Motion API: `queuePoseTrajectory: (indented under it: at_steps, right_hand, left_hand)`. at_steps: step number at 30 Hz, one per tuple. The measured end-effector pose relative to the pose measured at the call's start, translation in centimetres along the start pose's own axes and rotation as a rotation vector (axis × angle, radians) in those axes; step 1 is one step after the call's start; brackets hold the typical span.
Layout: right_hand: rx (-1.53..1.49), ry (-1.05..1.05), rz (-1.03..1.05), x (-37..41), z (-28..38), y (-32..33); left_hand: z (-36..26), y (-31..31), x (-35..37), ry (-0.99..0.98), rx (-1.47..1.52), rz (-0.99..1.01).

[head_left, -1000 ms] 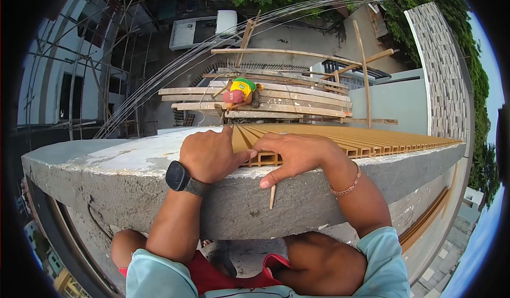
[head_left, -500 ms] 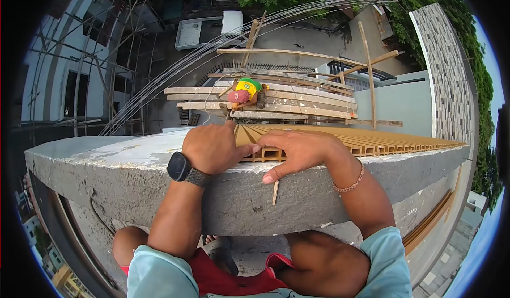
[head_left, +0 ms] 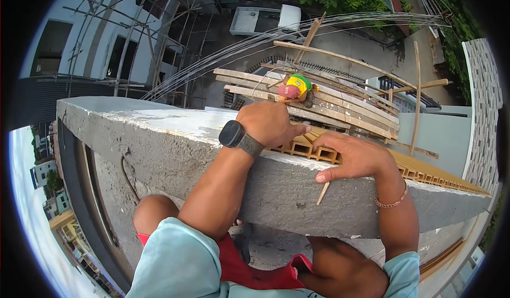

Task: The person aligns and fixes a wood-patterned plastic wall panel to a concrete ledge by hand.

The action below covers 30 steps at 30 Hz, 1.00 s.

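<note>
Tan fluted panels (head_left: 303,148) with hollow ends stand along the outer side of the concrete parapet (head_left: 175,149). My left hand (head_left: 272,125), with a dark watch at the wrist, is bent over the parapet's far edge. Its thumb stretches right over the panel ends, and its other fingers are mostly hidden. My right hand (head_left: 358,157) straddles the panel ends, fingers curled over the outer side and thumb down by the concrete. Under that thumb, a thin wooden sliver (head_left: 323,192) sticks out against the parapet face.
Below, a person in a red cap (head_left: 297,88) crouches on wooden scaffold planks (head_left: 340,114). Cables (head_left: 223,53) cross beyond the parapet. A white truck (head_left: 265,20) stands at ground level. Bamboo scaffolding (head_left: 130,37) lines the building at left. More tan strips (head_left: 441,258) lie at lower right.
The view has swung left and tilted, so the parapet and both hands appear farther right. My left thumb and right fingers are farther apart along the panel ends. The sliver stays by my right thumb.
</note>
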State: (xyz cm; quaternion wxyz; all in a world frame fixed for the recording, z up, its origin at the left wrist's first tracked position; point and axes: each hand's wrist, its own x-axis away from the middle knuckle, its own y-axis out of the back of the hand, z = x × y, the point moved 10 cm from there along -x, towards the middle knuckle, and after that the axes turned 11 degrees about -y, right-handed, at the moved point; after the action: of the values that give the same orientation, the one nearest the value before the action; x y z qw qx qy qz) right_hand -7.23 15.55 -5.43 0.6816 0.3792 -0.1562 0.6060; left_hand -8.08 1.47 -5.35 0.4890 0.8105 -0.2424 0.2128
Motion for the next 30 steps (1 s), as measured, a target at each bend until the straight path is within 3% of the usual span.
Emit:
queuePoseTrajectory:
  at_steps: [3, 14, 30]
  right_hand:
    - [0.011, 0.009, 0.008, 0.3, 0.7, 0.3]
    - [-0.040, -0.001, -0.005, 0.0, 0.2, 0.5]
    - [-0.046, -0.006, -0.015, 0.0, 0.2, 0.6]
  left_hand:
    - [-1.3, 0.2, 0.2, -0.088, -0.053, -0.055]
    - [-2.7, 0.3, 1.0, -0.133, -0.020, -0.137]
    - [-4.8, -0.5, 1.4, -0.245, 0.017, -0.070]
